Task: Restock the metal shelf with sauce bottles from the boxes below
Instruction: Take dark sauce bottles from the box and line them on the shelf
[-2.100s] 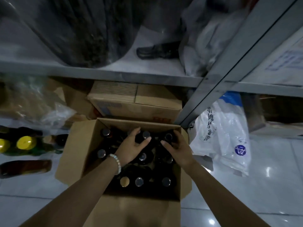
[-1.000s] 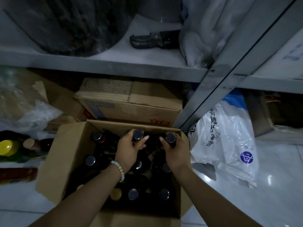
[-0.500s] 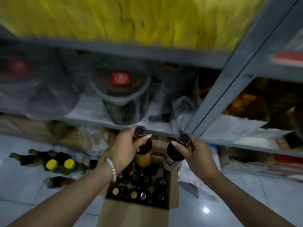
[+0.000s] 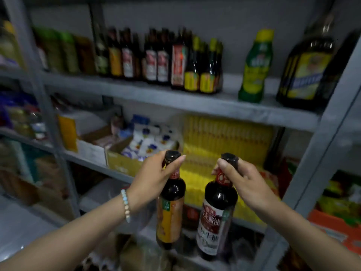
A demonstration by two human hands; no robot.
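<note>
My left hand [image 4: 152, 178] grips the neck of a dark sauce bottle with an orange label [image 4: 170, 210]. My right hand [image 4: 243, 181] grips the neck of a second dark bottle with a red and white label [image 4: 214, 218]. Both bottles hang upright in front of the grey metal shelf [image 4: 195, 102], below its top board. On that board stands a row of dark sauce bottles [image 4: 162, 59], with a bare stretch to their right. The boxes on the floor are out of view.
A green and yellow squeeze bottle [image 4: 255, 67] and large oil bottles [image 4: 306, 69] stand at the right of the top board. Yellow packets [image 4: 224, 145] and a cardboard tray of sachets [image 4: 136, 151] fill the board below. A grey upright post [image 4: 320, 153] rises at right.
Both hands have lifted a bottle each out of the floor box and raised them to chest height. My view has swung up from the box to the upper shelves.
</note>
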